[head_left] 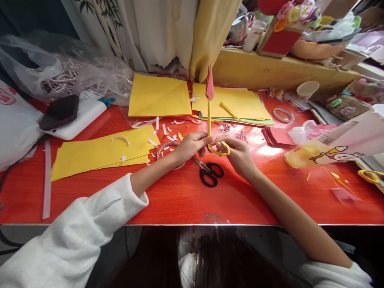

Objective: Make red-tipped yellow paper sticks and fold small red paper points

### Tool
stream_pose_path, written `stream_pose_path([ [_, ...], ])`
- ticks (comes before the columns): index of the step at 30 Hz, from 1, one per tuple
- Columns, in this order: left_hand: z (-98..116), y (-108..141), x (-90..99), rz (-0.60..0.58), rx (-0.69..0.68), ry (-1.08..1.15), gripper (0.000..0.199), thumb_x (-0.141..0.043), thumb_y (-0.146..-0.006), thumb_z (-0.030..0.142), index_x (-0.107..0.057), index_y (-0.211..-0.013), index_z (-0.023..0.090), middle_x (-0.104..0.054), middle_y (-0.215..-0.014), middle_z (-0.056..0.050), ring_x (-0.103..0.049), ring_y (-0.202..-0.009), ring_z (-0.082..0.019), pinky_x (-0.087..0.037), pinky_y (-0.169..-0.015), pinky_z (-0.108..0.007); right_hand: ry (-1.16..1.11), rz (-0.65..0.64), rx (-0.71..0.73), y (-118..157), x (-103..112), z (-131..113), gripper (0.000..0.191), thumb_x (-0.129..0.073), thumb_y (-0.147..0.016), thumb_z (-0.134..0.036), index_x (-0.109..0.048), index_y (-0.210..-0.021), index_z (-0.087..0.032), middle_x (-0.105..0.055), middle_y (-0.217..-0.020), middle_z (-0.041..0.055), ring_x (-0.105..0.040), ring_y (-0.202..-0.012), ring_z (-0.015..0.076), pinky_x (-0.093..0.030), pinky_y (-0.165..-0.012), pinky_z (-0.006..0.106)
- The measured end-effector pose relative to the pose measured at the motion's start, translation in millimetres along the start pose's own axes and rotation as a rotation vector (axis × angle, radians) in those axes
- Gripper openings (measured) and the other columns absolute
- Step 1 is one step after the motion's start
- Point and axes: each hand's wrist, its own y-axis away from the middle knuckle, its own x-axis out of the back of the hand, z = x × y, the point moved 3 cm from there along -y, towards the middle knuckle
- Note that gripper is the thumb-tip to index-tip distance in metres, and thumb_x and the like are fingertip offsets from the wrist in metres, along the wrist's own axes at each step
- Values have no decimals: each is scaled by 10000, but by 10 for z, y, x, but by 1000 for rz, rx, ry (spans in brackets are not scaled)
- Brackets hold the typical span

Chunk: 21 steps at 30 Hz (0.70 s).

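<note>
Stem [209, 116], red-tipped, upright above left hand [192, 146] pinching it, right hand [239, 155] grasping its yellow loop [225, 152]

Catalogued on you were one white, soft-napped top [186, 272] with a narrow gold-toned line [196, 264], left sleeve [108, 216] creased at mid-forearm, right sleeve [336, 274] bunched near the elbow, left hand [192, 146] and right hand [238, 154] bare.

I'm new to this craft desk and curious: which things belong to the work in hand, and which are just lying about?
Seemingly part of the work:
yellow stem with pink tip, in the left fingers
curled yellow strip, in the right fingers
black-handled scissors
yellow paper sheets
stacked pink paper

Probably just lying about:
dark phone
printed drink cup
small white cup
</note>
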Motion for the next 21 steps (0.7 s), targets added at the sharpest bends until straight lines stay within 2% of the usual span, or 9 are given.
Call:
stream_pose_path([
  [6,-15,-17,-10,-7,0,-44,361,-475,-843,471,-517,-716,135,-505,-546,16,-487,-525,-67,-380,-549,-199,-145,-31,-83,-18,-2,30,128,-621,-807,-299,-707,-845,-212,-600,-768,9,-504,-674,96,-421,-621,226],
  [8,-15,-11,-16,-1,5,-45,344,-473,-846,459,-527,-735,138,-502,-550,18,-484,-527,-67,-379,-552,-201,-213,14,-118,-29,11,52,109,-667,-767,-281,-673,-858,-221,-593,-743,-9,-510,-647,90,-431,-619,226],
  [10,-12,-2,-19,5,9,-44,331,-473,-848,447,-527,-736,140,-499,-553,19,-484,-529,-66,-378,-555,-201,-247,68,-127,-38,26,68,121,-709,-723,-263,-624,-793,-213,-576,-706,-26,-511,-612,82,-437,-600,222],
  [14,-14,8,-17,-2,24,-67,311,-484,-842,423,-505,-709,142,-498,-550,20,-479,-518,-64,-365,-528,-196,-163,102,-112,-45,43,62,240,-745,-679,-278,-529,-646,-179,-572,-642,-24,-522,-577,85,-442,-567,223],
  [18,-14,21,-15,-49,52,-94,335,-492,-832,430,-491,-662,141,-497,-523,19,-466,-497,-62,-360,-503,-185,-1,1,-123,-37,43,26,278,-765,-649,-326,-535,-634,-170,-583,-623,-11,-508,-545,87,-410,-503,220],
  [21,-10,35,-20,-64,39,-123,341,-499,-825,431,-512,-654,138,-490,-510,21,-457,-492,-60,-362,-499,-177,37,-53,-148,-30,48,18,315,-787,-606,-361,-538,-621,-168,-568,-599,-14,-494,-519,86,-392,-477,225],
])
